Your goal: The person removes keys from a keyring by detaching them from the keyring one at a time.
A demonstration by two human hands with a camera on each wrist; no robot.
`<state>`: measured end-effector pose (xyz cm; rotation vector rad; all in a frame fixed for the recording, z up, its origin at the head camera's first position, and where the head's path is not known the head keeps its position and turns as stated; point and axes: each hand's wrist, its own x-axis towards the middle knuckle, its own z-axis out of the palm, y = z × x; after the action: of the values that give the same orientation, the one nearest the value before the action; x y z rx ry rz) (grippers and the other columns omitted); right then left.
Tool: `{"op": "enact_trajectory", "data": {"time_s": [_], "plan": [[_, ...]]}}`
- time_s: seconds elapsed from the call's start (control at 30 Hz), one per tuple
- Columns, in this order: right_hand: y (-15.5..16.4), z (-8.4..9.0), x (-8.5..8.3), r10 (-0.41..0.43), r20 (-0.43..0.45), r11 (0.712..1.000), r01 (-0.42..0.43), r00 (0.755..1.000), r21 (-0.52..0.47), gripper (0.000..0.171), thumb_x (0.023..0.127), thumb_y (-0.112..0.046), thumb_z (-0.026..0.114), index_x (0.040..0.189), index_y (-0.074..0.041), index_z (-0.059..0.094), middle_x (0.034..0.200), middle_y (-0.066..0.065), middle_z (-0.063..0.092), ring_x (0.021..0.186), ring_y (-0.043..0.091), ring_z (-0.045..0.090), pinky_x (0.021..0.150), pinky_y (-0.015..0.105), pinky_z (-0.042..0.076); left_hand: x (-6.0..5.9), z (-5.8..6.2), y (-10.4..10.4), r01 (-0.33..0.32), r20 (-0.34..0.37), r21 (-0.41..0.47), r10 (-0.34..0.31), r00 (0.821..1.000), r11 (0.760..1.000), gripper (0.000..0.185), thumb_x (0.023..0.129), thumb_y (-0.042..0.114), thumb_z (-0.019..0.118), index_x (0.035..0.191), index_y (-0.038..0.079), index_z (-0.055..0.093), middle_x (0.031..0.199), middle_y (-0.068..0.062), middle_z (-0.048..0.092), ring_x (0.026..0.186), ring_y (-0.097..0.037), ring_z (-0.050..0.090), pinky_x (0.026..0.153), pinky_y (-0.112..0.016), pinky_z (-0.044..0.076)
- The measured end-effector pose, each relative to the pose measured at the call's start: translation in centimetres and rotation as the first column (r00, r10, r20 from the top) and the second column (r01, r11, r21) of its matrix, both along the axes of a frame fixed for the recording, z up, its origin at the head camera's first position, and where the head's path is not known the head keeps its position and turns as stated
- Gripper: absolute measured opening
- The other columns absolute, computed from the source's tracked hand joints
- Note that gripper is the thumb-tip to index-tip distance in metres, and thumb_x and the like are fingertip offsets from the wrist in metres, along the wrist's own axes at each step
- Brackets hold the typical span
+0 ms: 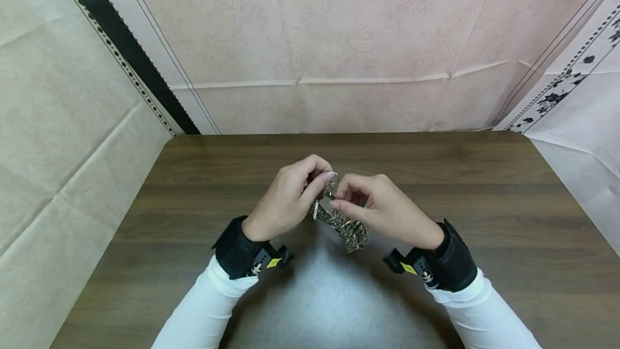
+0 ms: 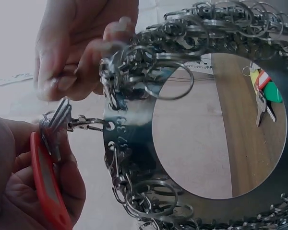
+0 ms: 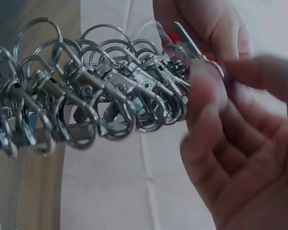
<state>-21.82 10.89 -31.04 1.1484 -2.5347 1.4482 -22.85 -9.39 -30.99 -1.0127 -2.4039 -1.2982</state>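
Observation:
A round metal key rack plate with stamped numbers hangs between the hands, its edge crowded with metal clasps and split rings. My left hand grips a red key tag with a key standing out above the fingers. One clasp runs from a hole in the plate to that key. Bent fingers of my right hand pinch at the key's end, which the right wrist view shows between thumb and fingertip. Blur hides part of this contact.
Through the plate's round opening, keys with red, green and yellow tags appear over the brown wooden table. Pale patterned cloth hangs behind the table and along both sides. Black camera straps circle both wrists.

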Motion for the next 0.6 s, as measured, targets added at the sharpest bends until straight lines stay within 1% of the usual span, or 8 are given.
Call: {"op": "enact_trajectory", "data": {"time_s": [0.13, 0.2, 0.27, 0.33, 0.43, 0.5, 0.6], "plan": [[-0.02, -0.07, -0.22, -0.064, 0.067, 0.994, 0.069, 0.996, -0.081, 0.008, 0.097, -0.015, 0.057, 0.101, -0.01, 0.053, 0.073, 0.005, 0.063, 0.057, 0.015, 0.059, 0.053, 0.03, 0.052, 0.0, -0.1, 0.1, 0.02, -0.009, -0.006, -0.02, 1.0, 1.0, 0.009, 0.099, 0.017, 0.051, 0.097, 0.01, 0.057, 0.077, 0.002, 0.052, 0.067, -0.007, 0.047, 0.059, -0.026, 0.042], [0.0, -0.07, -0.29, -0.061, 0.109, 0.991, 0.073, 0.992, -0.112, 0.009, 0.099, -0.016, 0.053, 0.104, -0.008, 0.052, 0.075, 0.008, 0.062, 0.056, 0.017, 0.059, 0.053, 0.031, 0.052, 0.02, -0.15, 0.17, 0.029, -0.013, -0.006, -0.029, 0.999, 1.0, 0.009, 0.1, 0.017, 0.051, 0.096, 0.011, 0.056, 0.078, 0.002, 0.051, 0.067, -0.008, 0.048, 0.059, -0.025, 0.042], [0.03, -0.1, -0.35, -0.037, 0.142, 0.989, 0.056, 0.989, -0.135, 0.01, 0.101, -0.016, 0.049, 0.103, -0.007, 0.054, 0.077, 0.008, 0.061, 0.057, 0.018, 0.058, 0.053, 0.031, 0.051, 0.06, -0.17, 0.23, 0.035, -0.015, -0.004, -0.035, 0.999, 0.999, 0.01, 0.1, 0.018, 0.05, 0.095, 0.011, 0.055, 0.078, 0.002, 0.052, 0.068, -0.008, 0.048, 0.059, -0.024, 0.042], [0.06, -0.16, -0.43, 0.009, 0.178, 0.984, 0.023, 0.984, -0.177, 0.012, 0.102, -0.015, 0.046, 0.101, -0.006, 0.054, 0.077, 0.009, 0.06, 0.057, 0.02, 0.057, 0.051, 0.032, 0.05, 0.08, -0.17, 0.26, 0.035, -0.021, 0.001, -0.035, 0.999, 0.999, 0.01, 0.1, 0.018, 0.051, 0.095, 0.011, 0.055, 0.079, 0.003, 0.052, 0.068, -0.007, 0.048, 0.06, -0.024, 0.042], [0.12, -0.28, -0.55, 0.077, 0.228, 0.968, -0.017, 0.971, -0.252, 0.014, 0.103, -0.013, 0.043, 0.101, -0.004, 0.053, 0.078, 0.011, 0.06, 0.057, 0.023, 0.056, 0.048, 0.033, 0.047, 0.09, -0.17, 0.28, 0.031, -0.026, 0.011, -0.031, 0.999, 0.999, 0.009, 0.099, 0.017, 0.051, 0.096, 0.01, 0.056, 0.08, 0.002, 0.054, 0.07, -0.007, 0.048, 0.061, -0.024, 0.043], [0.14, -0.4, -0.63, 0.112, 0.256, 0.957, -0.034, 0.96, -0.288, 0.014, 0.103, -0.012, 0.042, 0.102, -0.004, 0.053, 0.08, 0.013, 0.062, 0.057, 0.025, 0.055, 0.044, 0.032, 0.044, 0.08, -0.16, 0.27, 0.026, -0.03, 0.013, -0.025, 0.999, 1.0, 0.009, 0.099, 0.016, 0.052, 0.097, 0.009, 0.056, 0.081, 0.001, 0.055, 0.069, -0.007, 0.048, 0.061, -0.024, 0.042], [0.18, -0.48, -0.68, 0.13, 0.294, 0.951, -0.035, 0.947, -0.306, 0.015, 0.103, -0.015, 0.042, 0.103, -0.005, 0.054, 0.083, 0.013, 0.064, 0.056, 0.025, 0.055, 0.036, 0.029, 0.036, 0.1, -0.14, 0.29, 0.02, -0.024, 0.01, -0.02, 1.0, 1.0, 0.008, 0.099, 0.016, 0.051, 0.097, 0.009, 0.055, 0.082, 0.001, 0.057, 0.068, -0.006, 0.047, 0.06, -0.025, 0.042]]}}
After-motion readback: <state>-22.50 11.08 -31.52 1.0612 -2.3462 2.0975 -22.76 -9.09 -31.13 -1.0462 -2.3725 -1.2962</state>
